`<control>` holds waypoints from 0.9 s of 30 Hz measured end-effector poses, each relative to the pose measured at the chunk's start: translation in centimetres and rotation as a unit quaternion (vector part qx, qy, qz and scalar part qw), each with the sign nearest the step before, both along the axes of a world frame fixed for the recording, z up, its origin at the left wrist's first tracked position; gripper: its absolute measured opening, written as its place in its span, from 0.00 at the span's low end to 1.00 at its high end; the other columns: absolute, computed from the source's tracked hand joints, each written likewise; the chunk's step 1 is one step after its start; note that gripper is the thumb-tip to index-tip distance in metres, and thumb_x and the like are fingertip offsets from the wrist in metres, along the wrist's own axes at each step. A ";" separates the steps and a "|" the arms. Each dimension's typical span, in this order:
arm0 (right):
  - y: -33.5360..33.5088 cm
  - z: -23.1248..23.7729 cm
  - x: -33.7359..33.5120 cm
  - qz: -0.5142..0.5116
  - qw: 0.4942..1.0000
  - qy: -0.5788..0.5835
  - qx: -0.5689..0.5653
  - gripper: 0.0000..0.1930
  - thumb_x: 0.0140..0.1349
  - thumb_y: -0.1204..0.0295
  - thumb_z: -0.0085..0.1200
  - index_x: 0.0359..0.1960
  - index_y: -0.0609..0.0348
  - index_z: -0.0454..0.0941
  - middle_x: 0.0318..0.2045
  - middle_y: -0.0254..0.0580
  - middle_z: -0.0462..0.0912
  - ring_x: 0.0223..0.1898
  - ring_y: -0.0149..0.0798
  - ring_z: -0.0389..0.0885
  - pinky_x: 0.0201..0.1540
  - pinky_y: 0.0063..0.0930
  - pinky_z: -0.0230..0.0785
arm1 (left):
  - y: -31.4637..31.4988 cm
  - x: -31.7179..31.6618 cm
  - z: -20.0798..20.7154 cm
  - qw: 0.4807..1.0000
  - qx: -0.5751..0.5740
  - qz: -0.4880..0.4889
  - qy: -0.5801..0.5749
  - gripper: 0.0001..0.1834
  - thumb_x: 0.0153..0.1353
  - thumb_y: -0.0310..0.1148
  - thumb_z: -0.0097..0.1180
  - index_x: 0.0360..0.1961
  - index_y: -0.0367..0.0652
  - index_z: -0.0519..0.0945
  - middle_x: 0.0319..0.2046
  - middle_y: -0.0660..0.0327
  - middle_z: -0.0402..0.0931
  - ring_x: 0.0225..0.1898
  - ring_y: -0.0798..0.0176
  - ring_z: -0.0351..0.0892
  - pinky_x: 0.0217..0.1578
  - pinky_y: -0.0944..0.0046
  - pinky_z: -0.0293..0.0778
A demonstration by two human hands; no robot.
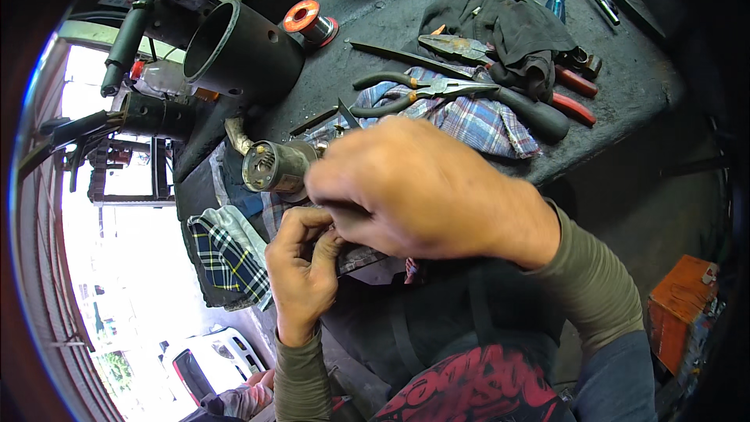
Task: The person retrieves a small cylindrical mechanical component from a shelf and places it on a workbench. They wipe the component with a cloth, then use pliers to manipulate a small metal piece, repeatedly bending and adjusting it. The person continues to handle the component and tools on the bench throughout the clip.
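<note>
My left hand (303,270) is closed, thumb and fingers pinched together at the near edge of the bench. Just above and to its right, my right hand (410,187) is closed too, slightly smeared by motion, its fingers curled close to the left fingertips. Whatever lies between the fingers is hidden. Beyond the hands, a grey cylindrical metal part (275,168) with an open end rests on its side on the bench; the right hand covers its right end.
Long-nose pliers (445,87), red-handled pliers (461,48) and a plaid rag (484,121) lie farther right on the dark bench (351,4). Behind stand a black metal cylinder (262,59) and a solder wire spool (311,23). An orange box (680,309) sits at lower right.
</note>
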State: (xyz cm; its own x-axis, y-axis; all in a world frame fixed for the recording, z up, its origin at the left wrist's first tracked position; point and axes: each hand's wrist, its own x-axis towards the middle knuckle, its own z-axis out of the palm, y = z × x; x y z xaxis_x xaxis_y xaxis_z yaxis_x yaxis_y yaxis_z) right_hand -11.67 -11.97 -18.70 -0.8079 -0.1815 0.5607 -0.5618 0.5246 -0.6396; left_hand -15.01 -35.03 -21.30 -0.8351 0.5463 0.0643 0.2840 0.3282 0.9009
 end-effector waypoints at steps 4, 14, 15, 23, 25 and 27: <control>-0.6 -2.7 1.1 0.022 0.997 -0.004 -0.070 0.12 0.53 0.73 0.70 0.38 0.57 0.82 0.32 0.46 0.81 0.34 0.57 0.83 0.34 0.48 0.75 | 0.1 0.1 0.0 1.000 0.014 0.003 -0.023 0.08 0.71 0.17 0.61 0.49 0.32 0.78 0.42 0.59 0.85 0.45 0.70 0.84 0.49 0.69 0.80; -0.9 -4.0 0.7 0.061 0.997 0.008 0.036 0.16 0.54 0.73 0.69 0.45 0.57 0.84 0.38 0.41 0.79 0.39 0.51 0.83 0.37 0.44 0.76 | -0.2 -0.1 0.0 1.000 -0.009 0.004 -0.008 0.08 0.69 0.16 0.61 0.49 0.30 0.81 0.44 0.57 0.86 0.46 0.67 0.88 0.49 0.68 0.81; -0.9 -4.0 0.6 0.067 0.996 0.022 0.046 0.15 0.55 0.74 0.68 0.45 0.58 0.83 0.37 0.41 0.78 0.40 0.50 0.83 0.37 0.43 0.76 | -0.2 -0.2 0.0 1.000 -0.015 0.002 -0.003 0.08 0.69 0.16 0.61 0.48 0.30 0.81 0.44 0.57 0.86 0.46 0.67 0.88 0.49 0.68 0.81; -0.4 -2.5 -0.1 0.107 0.984 0.067 0.126 0.12 0.59 0.71 0.59 0.42 0.63 0.82 0.37 0.43 0.77 0.40 0.49 0.80 0.40 0.41 0.76 | 0.0 -0.3 0.0 1.000 -0.007 0.018 -0.013 0.08 0.67 0.15 0.62 0.46 0.32 0.83 0.41 0.56 0.83 0.44 0.64 0.90 0.45 0.66 0.82; -0.4 -2.2 -0.1 0.117 0.981 0.070 0.139 0.12 0.58 0.72 0.59 0.43 0.63 0.82 0.37 0.43 0.76 0.40 0.49 0.80 0.40 0.42 0.76 | -0.1 -0.5 -0.1 1.000 -0.012 0.010 0.003 0.07 0.67 0.16 0.62 0.45 0.32 0.83 0.40 0.55 0.83 0.43 0.63 0.91 0.44 0.66 0.82; -0.1 -1.7 -0.5 0.136 0.978 0.041 0.151 0.12 0.56 0.74 0.61 0.43 0.62 0.82 0.36 0.44 0.78 0.39 0.51 0.81 0.39 0.43 0.76 | 0.0 -0.5 0.0 1.000 -0.014 0.014 0.000 0.07 0.67 0.16 0.62 0.45 0.32 0.82 0.40 0.55 0.83 0.43 0.62 0.91 0.44 0.66 0.82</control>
State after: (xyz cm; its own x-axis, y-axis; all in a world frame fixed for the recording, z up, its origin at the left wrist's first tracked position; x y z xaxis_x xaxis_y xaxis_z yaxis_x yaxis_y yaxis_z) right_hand -12.18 -12.05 -20.39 -0.6615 -0.5500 0.5098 -0.7496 0.5069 -0.4257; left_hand -15.49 -35.06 -21.34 -0.8501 0.5243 0.0499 0.2745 0.3602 0.8916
